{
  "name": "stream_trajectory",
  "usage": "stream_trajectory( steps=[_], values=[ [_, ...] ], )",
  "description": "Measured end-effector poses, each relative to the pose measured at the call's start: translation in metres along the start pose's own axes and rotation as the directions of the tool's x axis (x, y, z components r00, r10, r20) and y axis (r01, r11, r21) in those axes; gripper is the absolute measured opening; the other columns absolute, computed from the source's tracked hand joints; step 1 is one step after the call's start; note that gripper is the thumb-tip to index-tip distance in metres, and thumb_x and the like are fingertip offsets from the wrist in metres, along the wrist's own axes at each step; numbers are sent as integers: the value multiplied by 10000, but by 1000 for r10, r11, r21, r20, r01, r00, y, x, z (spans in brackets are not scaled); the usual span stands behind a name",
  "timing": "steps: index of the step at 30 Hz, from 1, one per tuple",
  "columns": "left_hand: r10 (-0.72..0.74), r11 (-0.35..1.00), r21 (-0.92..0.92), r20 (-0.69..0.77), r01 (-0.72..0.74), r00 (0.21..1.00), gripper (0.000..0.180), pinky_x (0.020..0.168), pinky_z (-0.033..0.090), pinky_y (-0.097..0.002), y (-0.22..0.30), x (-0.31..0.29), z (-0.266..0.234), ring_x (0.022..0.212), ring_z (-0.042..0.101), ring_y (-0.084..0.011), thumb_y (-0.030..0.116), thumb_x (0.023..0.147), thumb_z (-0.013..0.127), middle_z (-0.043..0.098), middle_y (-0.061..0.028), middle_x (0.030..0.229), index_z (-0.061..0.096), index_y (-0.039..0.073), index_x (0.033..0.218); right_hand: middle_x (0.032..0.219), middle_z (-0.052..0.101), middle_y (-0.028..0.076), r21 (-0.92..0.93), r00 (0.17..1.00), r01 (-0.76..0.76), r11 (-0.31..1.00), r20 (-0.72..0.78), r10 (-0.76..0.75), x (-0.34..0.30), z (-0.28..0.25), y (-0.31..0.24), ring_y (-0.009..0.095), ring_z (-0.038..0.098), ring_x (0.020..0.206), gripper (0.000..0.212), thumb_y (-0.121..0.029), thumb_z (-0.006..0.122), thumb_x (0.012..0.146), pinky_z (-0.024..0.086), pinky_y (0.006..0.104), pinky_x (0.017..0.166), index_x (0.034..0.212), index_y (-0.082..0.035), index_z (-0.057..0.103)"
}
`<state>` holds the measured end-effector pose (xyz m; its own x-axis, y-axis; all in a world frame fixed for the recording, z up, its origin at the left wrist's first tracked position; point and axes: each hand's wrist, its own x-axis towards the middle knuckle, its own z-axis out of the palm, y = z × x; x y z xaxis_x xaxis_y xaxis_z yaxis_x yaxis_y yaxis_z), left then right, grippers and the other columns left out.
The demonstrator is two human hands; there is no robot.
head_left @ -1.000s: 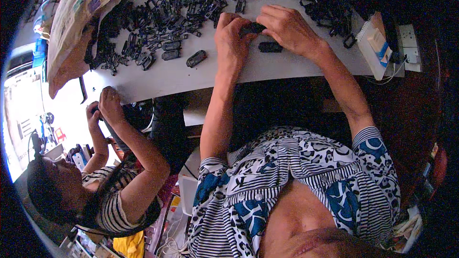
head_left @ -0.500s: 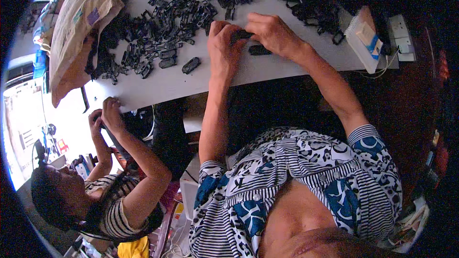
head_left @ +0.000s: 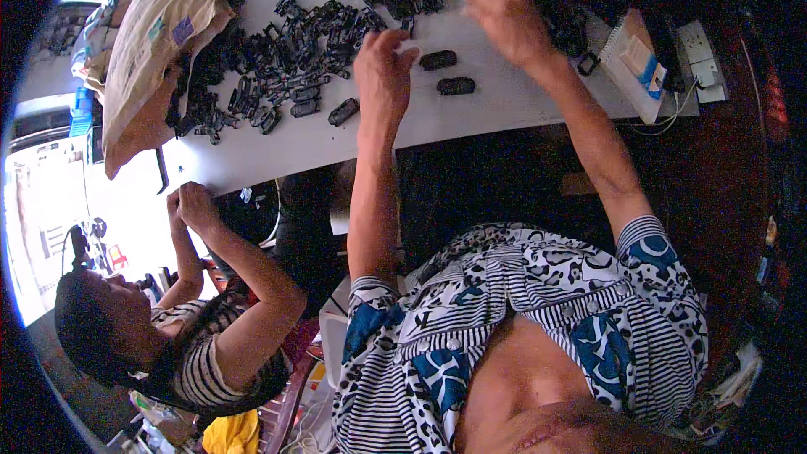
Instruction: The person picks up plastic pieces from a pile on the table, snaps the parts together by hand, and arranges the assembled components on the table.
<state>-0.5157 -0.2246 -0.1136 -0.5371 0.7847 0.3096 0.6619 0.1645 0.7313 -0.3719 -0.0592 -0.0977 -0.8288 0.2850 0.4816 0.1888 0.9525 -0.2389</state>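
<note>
Two black oblong plastic pieces, the upper one (head_left: 438, 60) and the lower one (head_left: 456, 86), lie on the white table between my hands. My left hand (head_left: 382, 76) hovers just left of them, thumb apart from the bent fingers and nothing visible in its grasp. Farther off and to the right, my right hand (head_left: 511, 27) is above the table near the dark heap of parts; motion smears its fingertips, so any hold is unclear. A similar black piece (head_left: 343, 112) rests left of my left wrist. Small black plastic frames (head_left: 277, 59) are heaped beyond it.
A large tan sack (head_left: 155, 50) stands at the table's left end. On the right are a spiral notepad (head_left: 630, 76) and a white power strip (head_left: 702, 55) with a cable. At lower left, another person's hands (head_left: 193, 204) work close to the table edge.
My hands have parted: the right has moved up and away, the left slightly back. The black piece they held now lies on the table above the other one.
</note>
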Motion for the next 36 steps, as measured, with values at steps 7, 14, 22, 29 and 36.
stream_trajectory(
  steps=[7,14,22,29,36],
  values=[
    [101,920,387,-86,-61,991,143,719,473,-421,1,20,31,891,566,-336,61,708,670,560,-149,898,602,25,829,915,511,173,-384,918,-393,836,-106,382,20,14,12,343,576,821,215,-149,664,788,490,439,655,844,22,546],
    [126,988,78,69,-131,990,224,720,467,-413,6,19,24,858,575,-348,-34,686,642,562,-153,870,633,10,906,941,511,183,-374,963,-261,890,-167,212,19,9,11,332,544,901,112,-82,606,776,486,443,686,774,22,563],
    [107,992,60,37,-109,994,267,724,476,-397,7,19,27,878,582,-349,-47,633,704,564,-168,930,629,-9,886,872,547,48,-425,991,-17,905,-125,-41,7,-3,19,254,542,874,117,-150,663,758,437,376,750,836,-70,632],
    [99,994,45,-30,-98,995,180,709,492,-349,-3,16,23,808,605,-292,30,666,697,592,-138,887,661,21,841,881,550,51,-249,999,39,968,-12,-43,-7,-8,13,237,526,901,152,-155,686,732,419,370,792,830,-51,635],
    [61,997,-39,-26,-62,998,246,725,472,-391,3,11,16,841,576,-339,-51,615,678,560,-160,908,632,-19,855,951,570,74,-245,997,65,967,44,-56,-14,1,2,250,535,952,312,-148,714,708,419,367,850,985,-32,629]
  ],
)
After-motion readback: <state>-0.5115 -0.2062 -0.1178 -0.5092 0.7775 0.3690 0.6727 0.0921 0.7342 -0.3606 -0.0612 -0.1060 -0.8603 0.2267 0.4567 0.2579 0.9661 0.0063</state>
